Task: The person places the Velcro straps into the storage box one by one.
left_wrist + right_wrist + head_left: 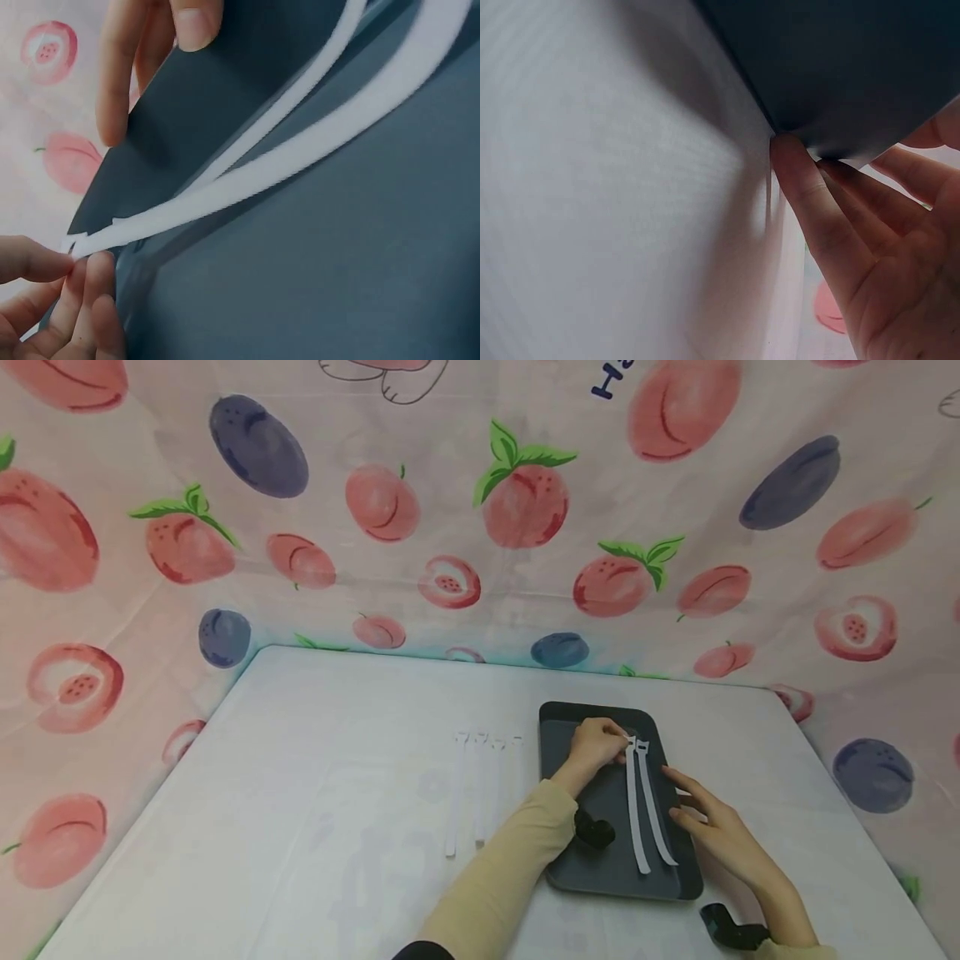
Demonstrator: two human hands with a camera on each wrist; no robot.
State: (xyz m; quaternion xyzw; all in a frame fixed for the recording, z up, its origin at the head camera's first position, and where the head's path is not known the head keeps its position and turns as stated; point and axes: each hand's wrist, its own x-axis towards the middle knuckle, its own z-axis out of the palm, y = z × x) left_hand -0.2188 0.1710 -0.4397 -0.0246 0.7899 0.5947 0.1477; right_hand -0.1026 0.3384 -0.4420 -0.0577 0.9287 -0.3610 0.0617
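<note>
A dark grey tray (592,878) lies on the white table. Two white strap-style cable ties lie lengthwise on it, each with a slotted head at the far end. My left hand (597,743) reaches over the tray and pinches the head of the left cable tie (636,810) between thumb and fingers. The right cable tie (655,810) lies beside it, their heads close together. In the left wrist view the pinched cable tie (247,176) crosses over the other near the heads. My right hand (716,827) touches the tray's right edge with its fingers extended.
Several more white cable ties (480,793) lie side by side on the table (300,793), left of the tray. A cloth (450,510) printed with fruit hangs behind the table. Black wrist devices sit at both cuffs.
</note>
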